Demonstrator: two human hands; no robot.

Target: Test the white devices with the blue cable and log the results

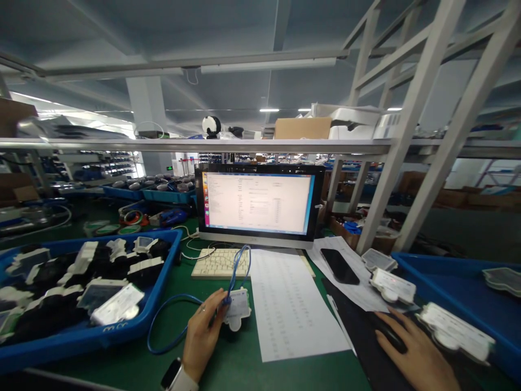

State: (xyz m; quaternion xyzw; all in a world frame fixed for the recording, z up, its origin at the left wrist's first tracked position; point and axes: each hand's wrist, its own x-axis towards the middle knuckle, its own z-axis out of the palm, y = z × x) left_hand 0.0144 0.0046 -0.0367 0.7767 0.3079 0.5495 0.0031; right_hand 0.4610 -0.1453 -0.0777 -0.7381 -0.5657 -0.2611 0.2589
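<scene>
My left hand (204,332) is closed round a blue cable (234,277), pinching it right beside a small white plastic module (239,309). The module lies on the green work surface, and my fingers hide where cable and module meet. The cable loops up over the keyboard and out to the left. On the black mat, my right hand (415,350) rests over a black computer mouse (389,334) and grips it. A printed sheet of paper (291,304) lies between the two hands.
On the left stands a blue tray (163,288) full of white and black modules. A lit monitor (258,203) rises behind the keyboard (222,262). A phone (340,266), more white modules (456,331) and another blue bin (439,271) are at the right. Overhead runs a shelf (244,145).
</scene>
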